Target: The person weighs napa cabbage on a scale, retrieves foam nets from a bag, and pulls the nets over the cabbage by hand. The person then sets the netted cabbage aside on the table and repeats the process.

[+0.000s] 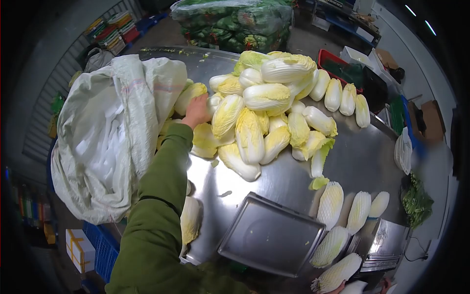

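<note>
My left hand (pixel 197 111), in a green sleeve, reaches to the left side of a heap of napa cabbages. Its fingers are bent and pressed against a yellow-white napa cabbage (pixel 190 97); their tips are partly hidden. Close to the wrist lie more heads, one of them a yellow cabbage (pixel 204 137). The heap's front holds a long pale cabbage (pixel 250 134). Left of my forearm stands a large open white woven sack (pixel 105 147), with a white liner inside. My right hand is out of view.
An empty-looking metal tray (pixel 269 235) lies near my body. Cabbages in foam nets, such as this netted cabbage (pixel 330 203), sit to its right. Another person's hand (pixel 338 288) shows at the bottom right. Beyond the metal table (pixel 215 171) stand bagged greens (pixel 235 27).
</note>
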A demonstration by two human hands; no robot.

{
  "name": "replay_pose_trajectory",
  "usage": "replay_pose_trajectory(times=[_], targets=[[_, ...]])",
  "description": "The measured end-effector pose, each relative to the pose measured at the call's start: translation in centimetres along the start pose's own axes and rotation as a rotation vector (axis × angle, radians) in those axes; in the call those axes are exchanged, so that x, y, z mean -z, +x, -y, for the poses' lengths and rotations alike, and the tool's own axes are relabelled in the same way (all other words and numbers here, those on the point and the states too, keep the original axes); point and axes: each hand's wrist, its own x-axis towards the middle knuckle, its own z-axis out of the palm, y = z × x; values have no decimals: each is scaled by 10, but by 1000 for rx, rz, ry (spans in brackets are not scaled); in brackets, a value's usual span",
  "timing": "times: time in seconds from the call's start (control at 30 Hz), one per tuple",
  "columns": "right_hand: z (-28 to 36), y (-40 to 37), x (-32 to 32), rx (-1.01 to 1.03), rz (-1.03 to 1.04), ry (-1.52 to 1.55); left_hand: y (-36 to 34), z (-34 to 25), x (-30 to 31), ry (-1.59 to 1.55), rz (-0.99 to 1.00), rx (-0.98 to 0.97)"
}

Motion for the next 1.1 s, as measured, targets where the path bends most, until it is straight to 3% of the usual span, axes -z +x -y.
replay_pose_trajectory(times=[0.03,0.1,0.13,0.2,0.23,0.33,0.37,0.4,0.43,0.5,0.53,0.57,0.63,0.7,0.77,0.8,0.83,0.87,0.9,0.97,1.0,1.07,1.1], targets=[[-2,6,-3,17,-23,-23,8,2,-10,40,47,-79],[-5,27,-16,288,-69,-413,18,6,-30,15,73,-58],[-9,30,-25,291,-76,-421,20,9,-40,-6,95,-39],[-16,36,-40,946,-253,-1651,24,8,-30,-52,177,-8],[-17,57,-18,1127,-149,-1855,22,8,-19,-92,248,17],[-21,81,8,1160,-179,-1861,7,11,2,-99,178,-11],[-19,77,8,1086,-318,-1888,1,12,8,-101,170,-9],[-16,74,6,1009,-454,-1908,-6,15,15,-287,80,137],[-16,67,-5,1016,-451,-1902,-12,22,21,-472,-8,281],[-18,50,-27,1490,-355,-1637,-21,24,45,-627,-104,315],[-9,68,-19,1480,-182,-1545,-33,-4,89,-917,-50,307],[-16,54,-36,1480,-177,-1537,-47,-21,120,-1204,9,293],[-43,1,-122,1062,142,-1283,-73,-36,145,-1326,140,182],[-78,-49,-187,1052,443,-1268,-107,-77,176,-1454,316,118],[-116,-107,-239,963,899,-1105,-148,-117,186,-1509,630,162],[-131,-127,-250,948,952,-1100,-171,-140,177,-1564,676,78],[-144,-145,-258,743,1109,-1003,-190,-167,187,-1515,797,79],[-155,-158,-262,529,1246,-906,-213,-194,184,-1617,768,-15],[-155,-148,-245,280,1301,-927,-239,-216,174,-1650,816,-2],[-154,-135,-212,-188,1204,-798,-279,-231,164,-1233,582,-152],[-152,-125,-182,-192,1221,-814,-282,-223,170,-1236,561,-140],[-151,-110,-132,-255,762,-446,-287,-193,191,-1427,923,39],[-148,-108,-135,-266,762,-452,-281,-166,206,-1311,744,126]])
